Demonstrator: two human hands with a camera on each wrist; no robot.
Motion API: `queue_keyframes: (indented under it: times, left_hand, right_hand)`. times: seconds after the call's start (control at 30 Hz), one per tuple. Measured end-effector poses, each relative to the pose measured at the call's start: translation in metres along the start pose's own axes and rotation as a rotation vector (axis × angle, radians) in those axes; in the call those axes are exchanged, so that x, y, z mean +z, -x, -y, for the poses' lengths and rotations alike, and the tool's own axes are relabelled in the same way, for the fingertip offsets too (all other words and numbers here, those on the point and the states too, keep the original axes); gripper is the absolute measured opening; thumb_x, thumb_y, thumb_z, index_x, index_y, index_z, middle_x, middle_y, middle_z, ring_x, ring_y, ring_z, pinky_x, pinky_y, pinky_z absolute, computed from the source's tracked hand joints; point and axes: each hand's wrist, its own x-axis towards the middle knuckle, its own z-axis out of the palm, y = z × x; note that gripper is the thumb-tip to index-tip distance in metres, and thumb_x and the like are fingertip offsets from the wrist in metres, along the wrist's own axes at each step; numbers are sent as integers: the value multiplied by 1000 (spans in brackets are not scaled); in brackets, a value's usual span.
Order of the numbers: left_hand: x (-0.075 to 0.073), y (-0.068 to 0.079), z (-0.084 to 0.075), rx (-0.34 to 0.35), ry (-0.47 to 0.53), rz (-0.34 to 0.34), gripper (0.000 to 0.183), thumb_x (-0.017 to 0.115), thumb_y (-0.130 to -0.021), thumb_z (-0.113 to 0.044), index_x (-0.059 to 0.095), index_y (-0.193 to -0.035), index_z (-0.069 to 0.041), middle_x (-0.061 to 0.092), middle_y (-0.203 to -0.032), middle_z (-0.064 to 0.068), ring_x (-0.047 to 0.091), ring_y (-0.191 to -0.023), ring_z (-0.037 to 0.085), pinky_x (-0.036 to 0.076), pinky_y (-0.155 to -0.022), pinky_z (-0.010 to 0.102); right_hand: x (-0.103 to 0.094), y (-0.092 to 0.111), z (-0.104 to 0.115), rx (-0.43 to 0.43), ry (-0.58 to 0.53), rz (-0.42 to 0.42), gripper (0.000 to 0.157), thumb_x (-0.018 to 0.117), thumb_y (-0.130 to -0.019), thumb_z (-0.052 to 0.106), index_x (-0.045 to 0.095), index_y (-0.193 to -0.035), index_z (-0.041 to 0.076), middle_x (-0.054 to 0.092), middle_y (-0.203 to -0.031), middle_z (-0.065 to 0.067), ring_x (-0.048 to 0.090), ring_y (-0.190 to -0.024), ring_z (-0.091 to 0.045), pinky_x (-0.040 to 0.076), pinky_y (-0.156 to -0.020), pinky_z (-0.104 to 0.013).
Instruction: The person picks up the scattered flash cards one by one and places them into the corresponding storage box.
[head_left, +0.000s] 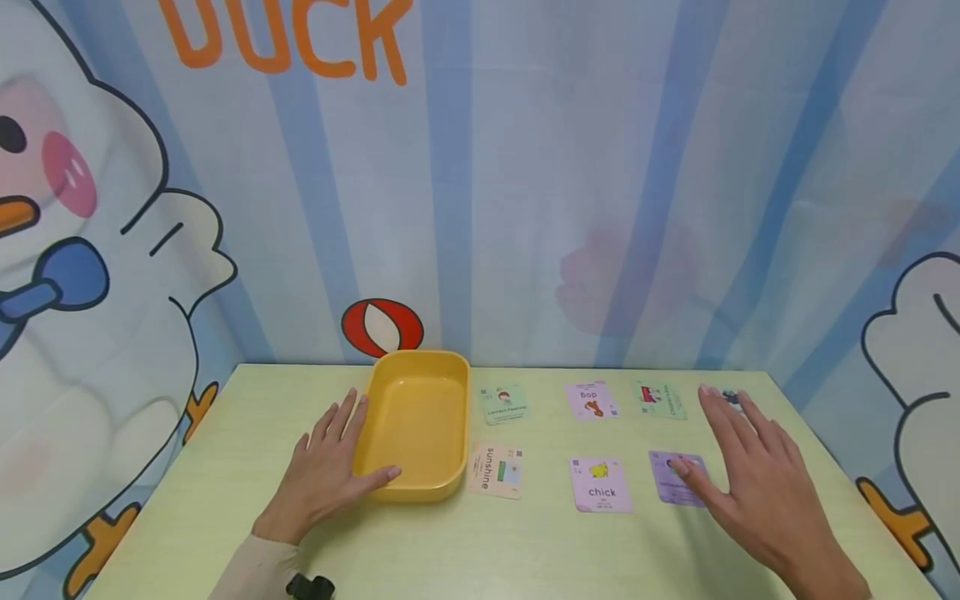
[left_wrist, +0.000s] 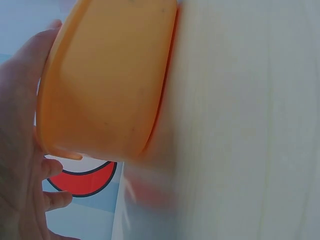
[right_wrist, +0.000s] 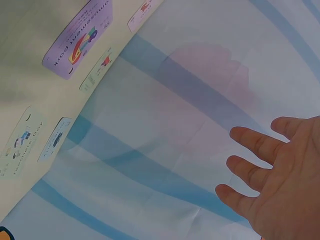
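Note:
My left hand [head_left: 322, 471] rests its spread fingers along the left rim of a yellow plastic tray [head_left: 427, 492], thumb over its near left corner. The left wrist view shows the tray's outer wall [left_wrist: 110, 85] beside that hand. My right hand [head_left: 761, 479] is held over the cards on the right, fingers extended and holding nothing. Its thumb partly covers the purple amusement park card [head_left: 678, 492]. Beyond its fingertips a small card [head_left: 731, 398] is mostly hidden. A pale green card [right_wrist: 22, 142], seen in the right wrist view, is hidden in the head view.
Right of the tray lie the Lantern Festival card [head_left: 504, 404] and sunshine card [head_left: 497, 471]. Farther right are an upside-down dog card [head_left: 591, 400], a chick card [head_left: 602, 485] and a green card with a red vehicle [head_left: 660, 400]. A printed curtain [head_left: 517, 208] hangs behind the table [head_left: 450, 550].

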Motion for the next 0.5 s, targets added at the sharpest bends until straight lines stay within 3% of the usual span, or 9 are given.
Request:
queue_keyframes:
  times: [0.23,0.5]
  left_hand:
    - [2,-1,0,-8,-3,30,112,56,-84,-79,19,-163,-9,15,-171,11,24,-150,42,30,-106,78]
    - [-1,-1,0,-19,12,67,114,56,-84,-79,15,-163,-7,11,-171,12,21,-152,43,25,-107,80]
  right_hand:
    - [0,2,-3,18,-4,25,90,61,-96,54,14,-165,19,37,-160,-20,19,-152,-44,14,-118,-69]
    - [3,5,-9,39,0,40,91,61,-96,55,12,-165,20,35,-160,-21,16,-154,-42,6,-122,-64]
